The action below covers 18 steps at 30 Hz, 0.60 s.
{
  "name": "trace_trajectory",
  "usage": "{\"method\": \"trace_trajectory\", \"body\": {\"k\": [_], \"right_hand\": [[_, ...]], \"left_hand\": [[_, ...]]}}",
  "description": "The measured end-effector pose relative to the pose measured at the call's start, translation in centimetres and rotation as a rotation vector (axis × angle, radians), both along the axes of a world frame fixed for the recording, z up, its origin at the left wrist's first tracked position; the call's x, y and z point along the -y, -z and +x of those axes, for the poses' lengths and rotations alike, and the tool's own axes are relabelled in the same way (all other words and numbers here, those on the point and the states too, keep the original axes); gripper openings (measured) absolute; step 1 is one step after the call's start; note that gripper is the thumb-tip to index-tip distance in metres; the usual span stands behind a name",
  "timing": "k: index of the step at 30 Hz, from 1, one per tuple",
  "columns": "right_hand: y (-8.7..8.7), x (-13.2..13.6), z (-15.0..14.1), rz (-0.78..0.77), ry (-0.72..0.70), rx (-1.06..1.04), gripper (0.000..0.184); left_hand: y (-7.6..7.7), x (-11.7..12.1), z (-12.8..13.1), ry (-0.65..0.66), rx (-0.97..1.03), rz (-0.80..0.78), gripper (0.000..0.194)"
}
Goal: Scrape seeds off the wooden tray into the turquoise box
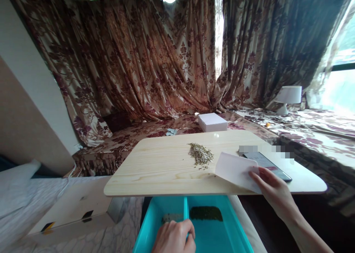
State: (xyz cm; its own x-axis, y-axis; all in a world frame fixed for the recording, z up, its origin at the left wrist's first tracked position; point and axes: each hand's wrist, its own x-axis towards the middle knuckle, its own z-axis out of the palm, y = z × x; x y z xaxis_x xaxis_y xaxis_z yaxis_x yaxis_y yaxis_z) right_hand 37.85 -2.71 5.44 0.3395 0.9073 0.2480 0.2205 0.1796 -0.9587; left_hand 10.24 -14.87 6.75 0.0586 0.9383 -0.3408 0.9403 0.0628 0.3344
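A white sheet of paper or thin card is pinched at its right end by my right hand, tilted over the wooden tabletop. Left of the sheet lies a small heap of mixed green and whitish grains, with a few strays around it. Below the table's front edge, my left hand is closed, fingers curled, over the left compartment of a turquoise two-part bin. What its fingers hold, if anything, is hidden. Whitish grains lie in that left compartment, and dark green grains in the right one.
A tablet or large phone lies on the table's right side, behind my right hand. Beyond the table stand a white box and a crumpled cloth or paper. A large carton is at left, a lamp at far right.
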Motion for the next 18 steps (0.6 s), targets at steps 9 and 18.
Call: {"method": "trace_trajectory", "body": {"k": [9,18], "right_hand": [[1.6,0.1,-0.3,0.003,-0.017,-0.074,0.03],[0.8,-1.5,-1.2,0.034,-0.086,-0.03,0.036]], "left_hand": [[-0.3,0.0,0.2,0.0,-0.001,-0.011,0.031],[-1.3,0.3,0.4,-0.009,-0.008,0.004,0.032]]}}
